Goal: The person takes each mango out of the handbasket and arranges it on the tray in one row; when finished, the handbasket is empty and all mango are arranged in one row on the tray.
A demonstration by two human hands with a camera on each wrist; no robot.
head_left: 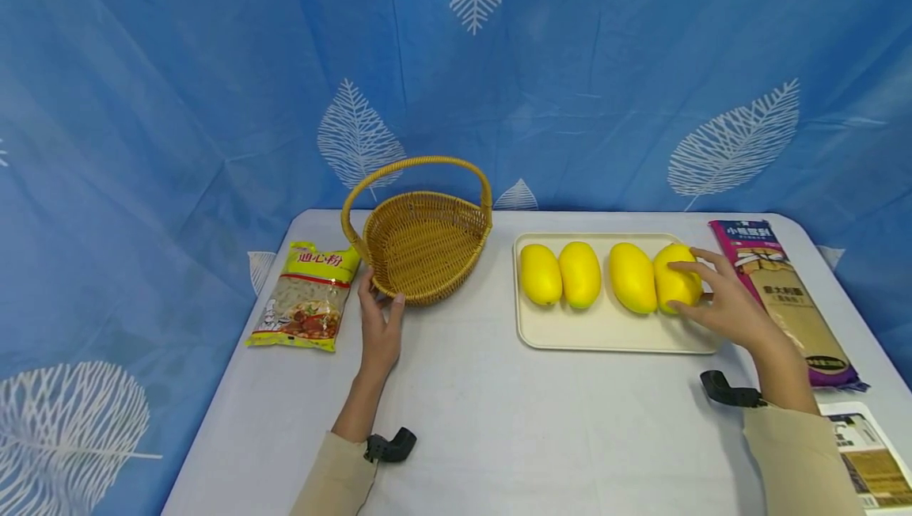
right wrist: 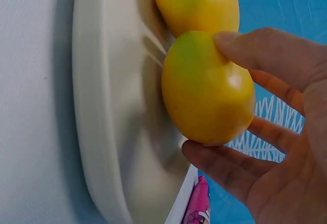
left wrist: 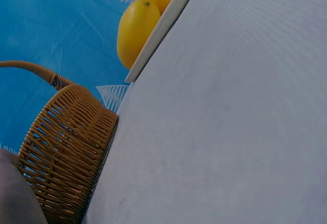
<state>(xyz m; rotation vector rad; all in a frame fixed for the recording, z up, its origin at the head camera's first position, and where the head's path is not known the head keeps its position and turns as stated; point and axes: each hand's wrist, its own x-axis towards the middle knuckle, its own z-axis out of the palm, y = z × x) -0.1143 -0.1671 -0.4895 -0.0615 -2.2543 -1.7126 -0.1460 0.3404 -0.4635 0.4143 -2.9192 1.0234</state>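
Observation:
A wicker basket [head_left: 427, 251] with a tall arched handle stands at the back left of the white table. My left hand [head_left: 381, 334] holds its near left side, thumb in front and fingers by the handle's foot; the left wrist view shows the thumb [left wrist: 15, 188] against the woven wall. A cream tray [head_left: 606, 334] carries several yellow mangoes in a row. With my right hand [head_left: 727, 302] I grip the rightmost mango [right wrist: 207, 89], thumb on its near side and fingers curled round the far side. The neighbouring mango [right wrist: 199, 2] sits close beside it.
A yellow bag of pasta [head_left: 306, 298] lies left of the basket. Right of the tray is a long purple pasta packet [head_left: 791, 302], with another packet [head_left: 869, 457] nearer the front right edge. A blue leaf-print cloth [head_left: 570, 65] hangs behind the table.

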